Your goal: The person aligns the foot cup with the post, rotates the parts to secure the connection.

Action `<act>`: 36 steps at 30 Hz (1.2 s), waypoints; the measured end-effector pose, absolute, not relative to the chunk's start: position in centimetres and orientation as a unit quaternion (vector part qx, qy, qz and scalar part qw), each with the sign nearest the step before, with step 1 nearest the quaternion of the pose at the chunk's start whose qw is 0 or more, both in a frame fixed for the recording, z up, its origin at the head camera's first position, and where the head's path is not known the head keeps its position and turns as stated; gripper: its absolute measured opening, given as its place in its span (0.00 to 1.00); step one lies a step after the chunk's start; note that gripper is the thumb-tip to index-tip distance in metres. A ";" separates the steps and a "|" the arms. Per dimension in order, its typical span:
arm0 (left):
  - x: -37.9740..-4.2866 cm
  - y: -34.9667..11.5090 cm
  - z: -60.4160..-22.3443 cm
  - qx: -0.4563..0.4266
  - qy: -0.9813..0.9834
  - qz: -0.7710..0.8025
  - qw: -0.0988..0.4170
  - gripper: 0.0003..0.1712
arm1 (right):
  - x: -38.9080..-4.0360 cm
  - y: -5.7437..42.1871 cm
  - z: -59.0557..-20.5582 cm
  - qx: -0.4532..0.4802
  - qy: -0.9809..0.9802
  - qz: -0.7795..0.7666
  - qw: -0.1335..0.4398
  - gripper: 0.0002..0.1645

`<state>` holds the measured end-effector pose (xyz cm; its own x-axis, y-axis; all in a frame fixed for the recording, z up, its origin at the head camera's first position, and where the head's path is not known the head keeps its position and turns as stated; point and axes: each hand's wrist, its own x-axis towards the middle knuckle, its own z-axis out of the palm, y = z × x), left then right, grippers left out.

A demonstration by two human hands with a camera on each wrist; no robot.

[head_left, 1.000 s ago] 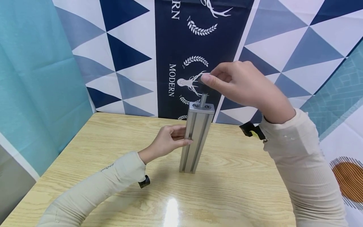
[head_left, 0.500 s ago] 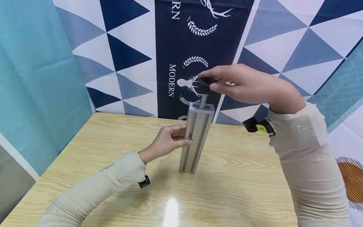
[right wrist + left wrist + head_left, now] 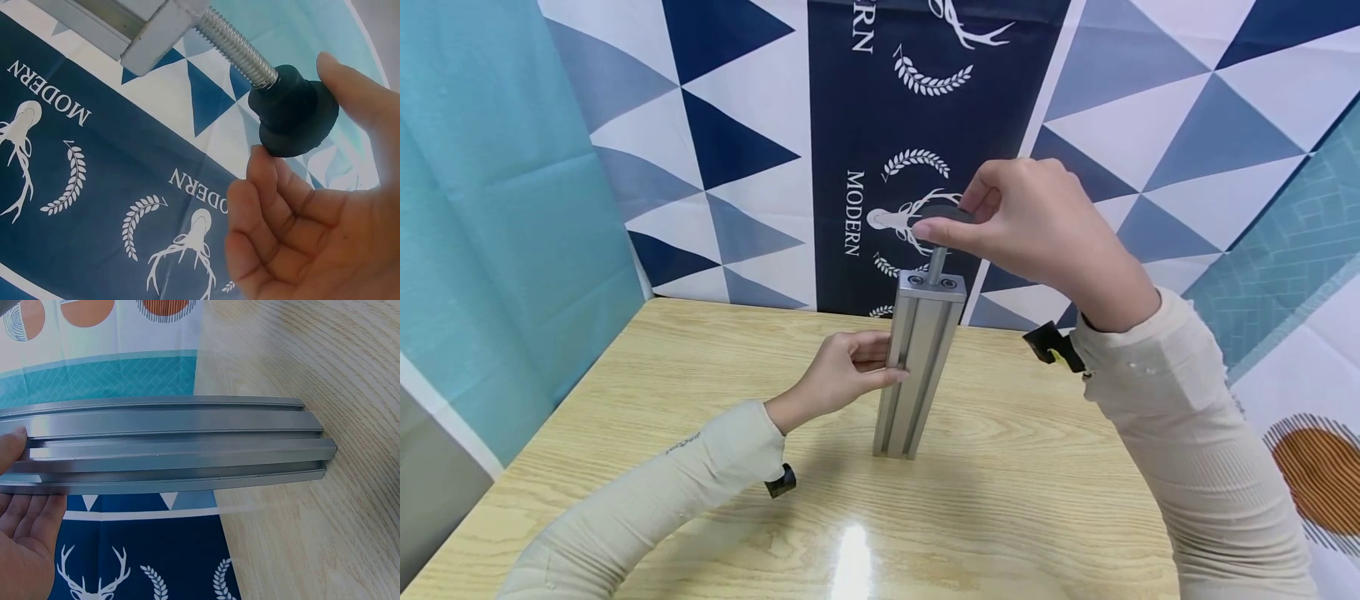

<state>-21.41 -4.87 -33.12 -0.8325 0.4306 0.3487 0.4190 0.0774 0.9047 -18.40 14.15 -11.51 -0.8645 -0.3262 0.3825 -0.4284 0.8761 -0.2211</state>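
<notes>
An upright aluminium extrusion profile (image 3: pixel 917 375) stands on the wooden table, with grooves along its length. My left hand (image 3: pixel 842 371) grips it around mid-height, thumb across the front face and fingers behind. Out of its top end cap, between two screws, rises a levelling foot (image 3: pixel 290 112) with a black round base and a threaded rod (image 3: pixel 237 47). My right hand (image 3: pixel 1037 225) pinches the rim of that base between thumb and forefinger. In the right wrist view the remaining fingers are curled below the base. A stretch of bare thread shows between cap and base.
The wooden table (image 3: pixel 685 358) ends just behind the profile, against a patterned blue and white cloth (image 3: pixel 737 125). A teal cloth (image 3: pixel 490 208) hangs along the left side. A small black camera (image 3: pixel 1052 346) sits under the right sleeve.
My right hand swings its fingertips to the far side of the black base, then turns back, thumb now at the near left of the rim. The left hand and profile stay put.
</notes>
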 end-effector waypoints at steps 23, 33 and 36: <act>-21.4 -5.0 -33.2 0.292 0.735 0.612 -0.003 0.27 | -19.5 15.8 -10.0 0.366 -0.921 0.133 0.027 0.27; -21.6 -5.0 -33.4 0.293 0.736 0.611 -0.006 0.27 | -19.3 14.2 -11.9 0.198 -0.954 0.175 0.144 0.40; -21.6 -5.0 -33.4 0.293 0.736 0.610 -0.005 0.27 | -19.3 14.2 -11.9 0.194 -0.954 0.177 0.142 0.40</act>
<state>-21.56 -4.99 -33.38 -0.8283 0.4248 0.3654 0.4379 0.0838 0.8951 -19.28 14.17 -11.87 -0.8842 -0.3197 0.3405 -0.4205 0.8622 -0.2825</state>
